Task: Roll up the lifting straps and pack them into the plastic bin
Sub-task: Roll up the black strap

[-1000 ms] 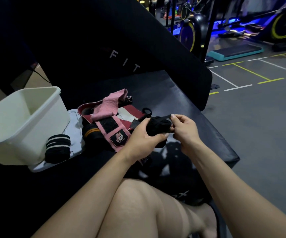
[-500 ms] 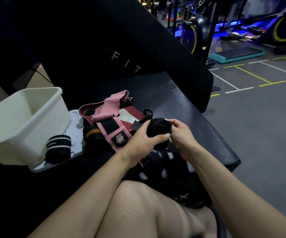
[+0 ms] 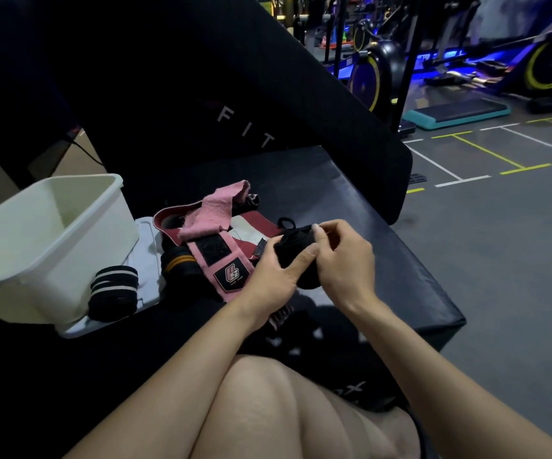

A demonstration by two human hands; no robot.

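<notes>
Black strap roll (image 3: 296, 256) at frame centre, held above dark tabletop (image 3: 384, 260). Left hand (image 3: 273, 276) grips roll from lower left, thumb across its front. Right hand (image 3: 344, 260) pinches roll's top edge, fingers curled. Pink strap (image 3: 216, 223) lies unrolled just left of hands. Striped roll (image 3: 114, 293) rests against white bin (image 3: 49, 246) at left of frame, on its lid (image 3: 145, 256).
</notes>
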